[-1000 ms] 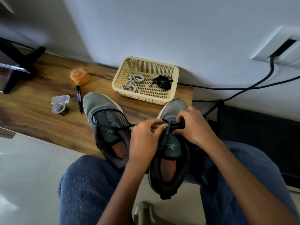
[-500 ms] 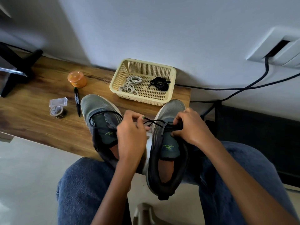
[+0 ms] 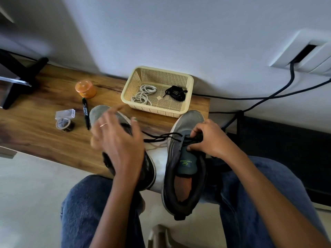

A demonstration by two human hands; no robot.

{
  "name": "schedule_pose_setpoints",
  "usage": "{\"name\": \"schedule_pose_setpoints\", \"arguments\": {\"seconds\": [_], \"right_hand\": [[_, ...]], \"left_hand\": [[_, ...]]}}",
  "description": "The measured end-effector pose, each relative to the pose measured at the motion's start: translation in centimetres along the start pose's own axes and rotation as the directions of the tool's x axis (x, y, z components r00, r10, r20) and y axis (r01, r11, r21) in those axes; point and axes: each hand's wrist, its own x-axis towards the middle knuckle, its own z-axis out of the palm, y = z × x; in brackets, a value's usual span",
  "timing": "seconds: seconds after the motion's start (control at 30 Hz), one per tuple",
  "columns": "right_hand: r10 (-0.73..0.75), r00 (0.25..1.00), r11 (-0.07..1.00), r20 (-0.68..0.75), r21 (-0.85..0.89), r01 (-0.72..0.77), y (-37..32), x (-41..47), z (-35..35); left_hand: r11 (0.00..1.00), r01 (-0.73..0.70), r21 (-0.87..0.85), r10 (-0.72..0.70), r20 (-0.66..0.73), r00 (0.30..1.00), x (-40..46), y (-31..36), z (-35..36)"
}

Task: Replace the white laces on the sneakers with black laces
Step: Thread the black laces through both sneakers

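My right hand [image 3: 209,140]: fingers curled, pinching thin black lace [image 3: 161,137] at right grey knit sneaker [image 3: 186,158], on my lap. My left hand [image 3: 118,140]: fingers spread, blurred, over left grey sneaker [image 3: 100,111].

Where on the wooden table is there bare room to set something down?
Bare wood lies on the wooden table left of the tape roll, and between the orange jar and the basket. It is crowded around the marker, both sneakers and the hands.
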Motion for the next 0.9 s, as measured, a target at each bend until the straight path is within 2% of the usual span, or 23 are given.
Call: {"name": "schedule_pose_setpoints", "arguments": {"seconds": [0.07, 0.13, 0.2, 0.27, 0.43, 0.57, 0.63, 0.77, 0.83, 0.9], "right_hand": [[0.015, 0.999, 0.989, 0.032, 0.144, -0.02, 0.4, -0.1, -0.6], [0.024, 0.999, 0.949, 0.027, 0.313, -0.031, 1.1, -0.4, -1.3], [0.046, 0.999, 0.92, -0.028, 0.391, -0.031, 1.8, -0.9, -1.9], [0.065, 0.996, 0.93, -0.062, 0.365, -0.038, 2.6, -1.1, -2.2], [0.077, 0.995, 0.95, 0.064, 0.297, -0.093, 3.6, -1.2, -2.1], [0.04, 0.995, 0.955, 0.094, 0.289, -0.066, 4.1, -1.2, -1.8], [0.019, 0.997, 0.97, 0.07, 0.241, -0.035, 4.0, -1.4, -1.4], [0.011, 0.994, 0.958, -0.105, 0.285, 0.019, 3.1, -1.8, -1.2], [0.012, 0.996, 0.965, -0.088, 0.261, 0.011, 2.3, -2.3, -1.0], [0.022, 0.999, 0.987, -0.023, 0.158, -0.018, 1.5, -2.8, -0.4]], "left_hand": [[0.965, -0.26, 0.022, 0.254, 0.155, 0.955, -0.8, 0.2, 1.0], [0.899, -0.437, -0.001, 0.413, 0.331, 0.849, -1.6, 0.1, 2.0], [0.866, -0.5, -0.025, 0.448, 0.484, 0.752, -2.5, 0.2, 2.8], [0.862, -0.507, -0.005, 0.422, 0.56, 0.713, -2.9, 0.2, 3.2], [0.898, -0.438, 0.029, 0.333, 0.607, 0.722, -2.7, 0.0, 3.3], [0.948, -0.318, 0.005, 0.262, 0.555, 0.789, -2.7, 0.4, 3.2], [0.967, -0.256, 0.006, 0.212, 0.542, 0.813, -2.7, 0.5, 3.3], [0.97, -0.24, 0.048, 0.177, 0.54, 0.823, -2.8, 0.7, 3.6], [0.969, -0.24, 0.065, 0.169, 0.539, 0.825, -2.8, 0.6, 3.6], [0.965, -0.249, 0.083, 0.171, 0.522, 0.836, -2.9, 0.6, 3.7]]}}
